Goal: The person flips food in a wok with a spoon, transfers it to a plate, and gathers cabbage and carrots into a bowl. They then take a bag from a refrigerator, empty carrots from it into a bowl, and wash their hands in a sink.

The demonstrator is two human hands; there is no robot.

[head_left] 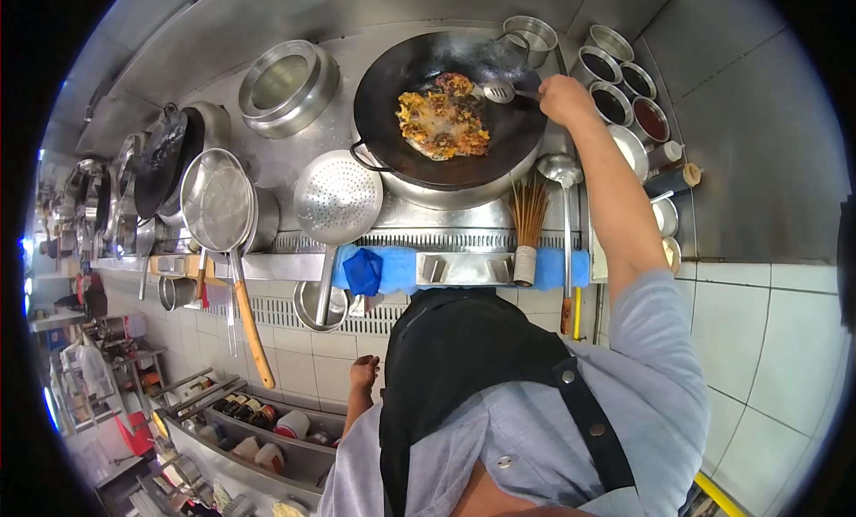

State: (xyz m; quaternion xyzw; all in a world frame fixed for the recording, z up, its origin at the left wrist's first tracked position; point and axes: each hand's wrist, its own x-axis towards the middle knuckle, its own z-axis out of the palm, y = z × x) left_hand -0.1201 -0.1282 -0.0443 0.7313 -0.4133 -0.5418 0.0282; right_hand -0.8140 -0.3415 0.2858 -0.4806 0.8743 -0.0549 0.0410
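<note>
My right hand [563, 99] is closed around the handle of a slotted spatula [499, 92], whose head is over the right part of a large black wok [383, 98]. Browned, yellowish food [443, 123] lies in the middle of the wok, left of the spatula head, with steam or smoke near the far rim. Low at my left side hangs my left hand [365, 373], fingers curled; whether anything is in it is too small to tell.
Left of the wok are a perforated ladle [339, 197], a mesh strainer [217, 201] and a metal pot [288, 88]. A bamboo brush [529, 214] and a ladle [560, 170] are near its front right. Sauce containers [650, 120] line the right side.
</note>
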